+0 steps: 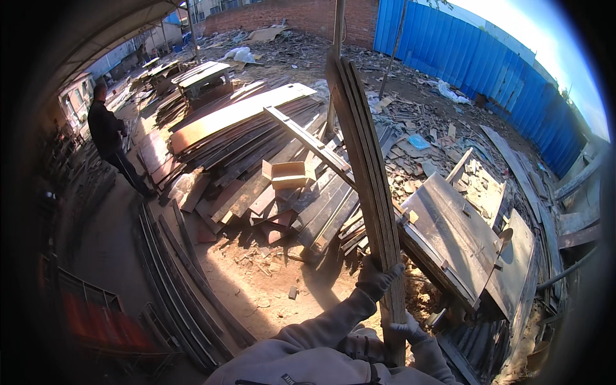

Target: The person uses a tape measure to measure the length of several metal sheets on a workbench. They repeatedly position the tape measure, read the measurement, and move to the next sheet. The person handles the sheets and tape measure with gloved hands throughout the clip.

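Observation:
A narrow stack of several long dark wooden planks (367, 173) stands tilted in front of me, its far end rising above the piles. My left hand (380, 280), in a dark glove, is closed around the planks partway down. Lower and to the right, my right hand (409, 328), in a paler glove, grips their edge near my body. The bottom end of the stack is hidden against my clothing. Part of each hand's fingers is out of sight behind the wood.
A table with a large sheet top (449, 224) stands close on the right. Ahead lie piled boards (237, 144) and an open cardboard box (287, 174). Long strips (183, 282) lie on the left. A person (108, 131) stands far left. Blue metal fencing (468, 58) runs behind.

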